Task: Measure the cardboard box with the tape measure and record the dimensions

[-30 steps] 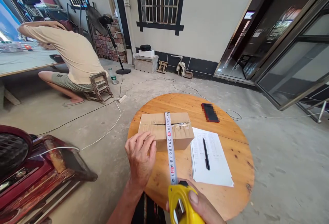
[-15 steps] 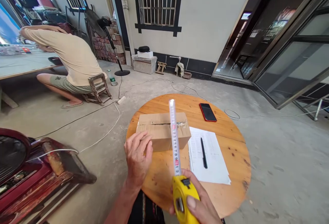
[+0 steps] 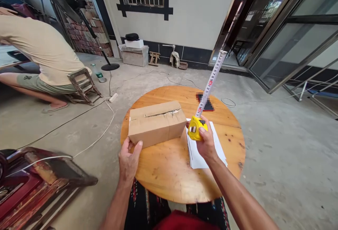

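One box sits on the round bench, to the left of some papers, its long side turned towards the person and its slit top facing up. The left hand has the near left corner in a narrow grasp, thumb on the near face and fingers round the end, a hold that probably steadies the box or lets it be turned. The right hand is closed round a tape measure above the papers; gripped by its case, it leaves the blade free to stick out, away from the body and across the view of the phone (blurred out in part). Whether the right fingertips, half hidden behind the case, touch the box's right end, I cannot tell.
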A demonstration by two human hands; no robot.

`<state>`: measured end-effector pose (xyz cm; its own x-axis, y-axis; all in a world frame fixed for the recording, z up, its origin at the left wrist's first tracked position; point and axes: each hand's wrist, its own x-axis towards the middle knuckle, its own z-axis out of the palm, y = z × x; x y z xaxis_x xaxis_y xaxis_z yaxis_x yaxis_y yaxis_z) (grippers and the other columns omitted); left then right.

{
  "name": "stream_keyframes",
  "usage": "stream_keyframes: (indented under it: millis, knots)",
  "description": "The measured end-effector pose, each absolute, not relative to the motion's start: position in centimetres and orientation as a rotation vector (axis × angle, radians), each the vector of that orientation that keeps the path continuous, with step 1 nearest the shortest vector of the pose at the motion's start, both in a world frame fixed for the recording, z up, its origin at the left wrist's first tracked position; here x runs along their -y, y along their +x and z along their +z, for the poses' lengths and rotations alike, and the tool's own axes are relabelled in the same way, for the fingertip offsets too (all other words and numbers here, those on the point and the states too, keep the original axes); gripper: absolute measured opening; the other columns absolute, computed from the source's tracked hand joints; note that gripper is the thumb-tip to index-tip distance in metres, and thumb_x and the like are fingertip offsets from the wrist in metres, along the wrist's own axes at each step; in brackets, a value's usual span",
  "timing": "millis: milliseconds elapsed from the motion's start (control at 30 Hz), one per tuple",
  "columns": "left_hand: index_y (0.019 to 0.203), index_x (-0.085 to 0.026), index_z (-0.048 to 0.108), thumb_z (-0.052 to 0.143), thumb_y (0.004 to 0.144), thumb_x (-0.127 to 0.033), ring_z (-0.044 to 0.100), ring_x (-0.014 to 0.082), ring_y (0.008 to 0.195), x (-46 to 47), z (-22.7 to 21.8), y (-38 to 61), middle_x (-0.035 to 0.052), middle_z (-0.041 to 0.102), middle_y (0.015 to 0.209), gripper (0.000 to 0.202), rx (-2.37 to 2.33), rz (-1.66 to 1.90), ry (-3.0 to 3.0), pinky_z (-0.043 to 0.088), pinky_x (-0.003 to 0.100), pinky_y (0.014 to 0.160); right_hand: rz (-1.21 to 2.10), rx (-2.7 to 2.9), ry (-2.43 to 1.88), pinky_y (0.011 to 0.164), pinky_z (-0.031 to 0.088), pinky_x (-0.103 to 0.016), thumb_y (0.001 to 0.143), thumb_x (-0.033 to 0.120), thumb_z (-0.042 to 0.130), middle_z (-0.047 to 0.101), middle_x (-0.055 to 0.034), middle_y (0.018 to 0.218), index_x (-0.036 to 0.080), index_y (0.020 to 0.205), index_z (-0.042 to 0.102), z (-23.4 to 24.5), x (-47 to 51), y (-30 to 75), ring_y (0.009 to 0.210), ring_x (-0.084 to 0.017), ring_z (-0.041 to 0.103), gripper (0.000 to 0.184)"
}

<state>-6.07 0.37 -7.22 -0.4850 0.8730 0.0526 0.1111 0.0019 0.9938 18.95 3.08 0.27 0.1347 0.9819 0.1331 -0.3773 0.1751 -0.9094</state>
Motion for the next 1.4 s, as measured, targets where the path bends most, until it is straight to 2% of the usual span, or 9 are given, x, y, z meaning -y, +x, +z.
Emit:
stream_keyframes:
  millis: [267,433,600,733,833,1000,1167,1300,1400]
  knots:
    - [0.117,-0.018,0.068,0.066,0.076,-0.053,0.067,0.0223,0.086,2.4,-2.3,-7.4,0.0061,0.072,0.094,0.054,-2.059,1.484,1.191,0.053,0.036,0.083,1.177,0.951,-0.970,0.069,0.051,-0.033,0.078,0.042,0.065,0.067,-0.0013,0.093,0.026,0.121,0.049,3.2,-0.5,19.1,0.077,-0.019,0.065,0.048]
    - [0.116,-0.017,0.067,0.065,0.076,-0.051,0.064,0.0162,0.070,2.5,-0.7,-7.4,0.0044,0.071,0.086,0.053,-2.019,1.532,1.185,0.053,0.026,0.064,1.175,0.958,-0.995,0.070,0.051,-0.034,0.078,0.044,0.065,0.068,-0.0011,0.084,0.024,0.112,0.051,5.4,-2.0,19.2,0.076,-0.021,0.065,0.042]
    - [0.123,-0.011,0.061,0.067,0.075,-0.052,0.068,0.0239,0.096,1.5,-2.3,-7.1,0.0148,0.070,0.111,0.063,-1.742,1.489,1.049,0.056,0.036,0.086,1.176,0.985,-1.057,0.069,0.049,-0.032,0.078,0.044,0.066,0.067,0.0000,0.081,0.024,0.111,0.053,4.2,-4.4,19.2,0.074,-0.019,0.063,0.040]
    - [0.139,-0.020,0.048,0.064,0.083,-0.046,0.055,0.0280,0.125,4.3,-4.4,-6.9,0.0148,0.055,0.139,0.064,-1.681,1.553,1.184,0.045,0.044,0.106,1.233,0.954,-1.085,0.070,0.050,-0.033,0.077,0.045,0.069,0.070,-0.0030,0.091,0.027,0.117,0.052,3.2,-1.1,20.6,0.083,-0.023,0.066,0.046]
    - [0.148,-0.024,0.035,0.068,0.081,-0.041,0.045,0.0305,0.135,6.7,-6.3,-5.9,0.0137,0.043,0.150,0.076,-1.677,1.524,1.291,0.039,0.046,0.112,1.325,0.926,-1.174,0.068,0.050,-0.034,0.074,0.049,0.071,0.071,-0.0052,0.095,0.029,0.120,0.050,2.8,2.3,22.0,0.084,-0.026,0.066,0.054]
    - [0.153,-0.023,0.023,0.064,0.085,-0.043,0.046,0.0310,0.135,7.4,-8.4,-4.3,0.0142,0.043,0.150,0.081,-1.509,1.517,1.138,0.042,0.045,0.109,1.352,0.919,-1.139,0.070,0.050,-0.033,0.073,0.051,0.069,0.072,-0.0051,0.095,0.029,0.122,0.049,2.2,3.4,21.5,0.087,-0.027,0.067,0.058]
    - [0.151,-0.023,0.028,0.058,0.090,-0.045,0.049,0.0284,0.132,5.7,-7.3,-5.0,0.0119,0.049,0.146,0.072,-1.468,1.641,0.945,0.043,0.042,0.110,1.375,0.999,-1.012,0.069,0.050,-0.033,0.075,0.049,0.069,0.071,-0.0048,0.090,0.024,0.120,0.051,1.7,0.0,19.0,0.084,-0.024,0.066,0.054]
    - [0.148,-0.019,0.033,0.062,0.086,-0.048,0.053,0.0304,0.129,5.2,-6.1,-5.4,0.0136,0.053,0.142,0.074,-1.513,1.670,0.883,0.046,0.043,0.107,1.392,1.018,-0.985,0.069,0.050,-0.031,0.075,0.049,0.071,0.070,-0.0044,0.090,0.023,0.119,0.052,2.7,-0.2,18.4,0.084,-0.023,0.067,0.055]
    - [0.149,-0.018,0.033,0.062,0.086,-0.048,0.054,0.0307,0.127,5.2,-6.4,-5.0,0.0144,0.054,0.141,0.076,-1.477,1.714,0.864,0.046,0.042,0.106,1.572,0.991,-1.017,0.068,0.051,-0.032,0.076,0.048,0.072,0.069,-0.0050,0.090,0.024,0.119,0.053,4.0,2.7,18.8,0.078,-0.022,0.067,0.053]
